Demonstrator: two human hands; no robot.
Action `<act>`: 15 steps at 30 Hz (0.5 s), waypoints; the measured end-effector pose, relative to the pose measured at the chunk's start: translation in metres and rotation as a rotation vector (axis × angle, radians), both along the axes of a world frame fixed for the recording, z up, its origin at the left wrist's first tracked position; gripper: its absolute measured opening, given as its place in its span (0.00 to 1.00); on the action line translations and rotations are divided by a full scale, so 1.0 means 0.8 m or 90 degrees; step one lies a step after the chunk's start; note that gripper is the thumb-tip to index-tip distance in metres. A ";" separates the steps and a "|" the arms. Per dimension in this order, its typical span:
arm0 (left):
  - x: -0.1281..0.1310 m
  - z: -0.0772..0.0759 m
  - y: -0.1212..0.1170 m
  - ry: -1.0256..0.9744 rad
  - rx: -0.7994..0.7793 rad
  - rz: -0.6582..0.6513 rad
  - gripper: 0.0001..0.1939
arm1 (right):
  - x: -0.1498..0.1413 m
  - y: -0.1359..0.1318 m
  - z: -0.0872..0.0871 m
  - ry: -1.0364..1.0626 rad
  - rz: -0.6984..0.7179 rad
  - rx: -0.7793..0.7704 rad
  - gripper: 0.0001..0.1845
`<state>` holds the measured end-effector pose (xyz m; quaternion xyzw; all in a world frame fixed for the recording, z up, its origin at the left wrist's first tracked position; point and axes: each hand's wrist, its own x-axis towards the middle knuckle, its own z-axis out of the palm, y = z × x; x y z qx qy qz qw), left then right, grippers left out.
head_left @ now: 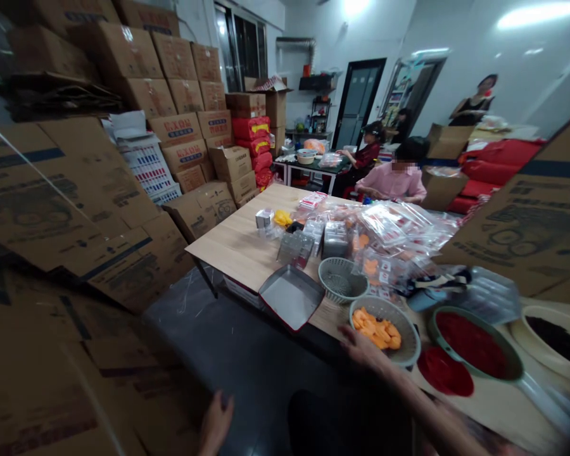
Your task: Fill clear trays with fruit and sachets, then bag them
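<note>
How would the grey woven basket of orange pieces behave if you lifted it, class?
The basket looks like thin plastic, so it is probably light and slightly flexible. Being shallow, it could easily spill the loose orange pieces if tipped.

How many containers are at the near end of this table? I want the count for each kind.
Baskets: 2 (orange-filled basket, gray basket)
Bowls: 2 (red-filled bowl, dark-filled bowl)
Trays: 1 (square tray)
Total: 5
</note>
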<state>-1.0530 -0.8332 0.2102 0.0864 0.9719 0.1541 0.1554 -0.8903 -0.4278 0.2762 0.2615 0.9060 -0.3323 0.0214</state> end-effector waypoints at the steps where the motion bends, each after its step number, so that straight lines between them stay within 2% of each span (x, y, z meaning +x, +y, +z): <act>1: -0.021 0.005 0.046 0.005 0.029 -0.028 0.19 | -0.033 0.010 0.002 0.020 0.003 0.071 0.30; 2: -0.045 0.010 0.098 0.018 0.055 -0.058 0.25 | -0.063 0.016 -0.004 0.037 0.013 0.109 0.28; 4: -0.096 0.020 0.206 0.053 0.085 -0.122 0.36 | -0.108 0.020 -0.037 0.045 0.063 0.136 0.23; 6: -0.139 0.022 0.295 0.055 0.073 -0.235 0.41 | -0.130 0.019 -0.092 0.044 0.068 0.153 0.26; 7: -0.154 0.017 0.325 0.042 0.045 -0.285 0.42 | -0.134 0.018 -0.121 0.039 0.053 0.159 0.29; 8: -0.163 0.009 0.346 0.024 0.010 -0.328 0.42 | -0.133 0.017 -0.147 0.033 0.043 0.165 0.32; 10: -0.167 -0.014 0.361 -0.017 -0.070 -0.386 0.42 | -0.124 0.012 -0.183 0.003 0.053 0.178 0.38; 12: -0.169 -0.034 0.359 -0.040 -0.128 -0.436 0.42 | -0.118 0.013 -0.196 -0.043 -0.010 0.161 0.39; 15: -0.192 -0.054 0.373 -0.040 -0.209 -0.493 0.39 | -0.127 0.038 -0.208 -0.029 0.025 0.075 0.37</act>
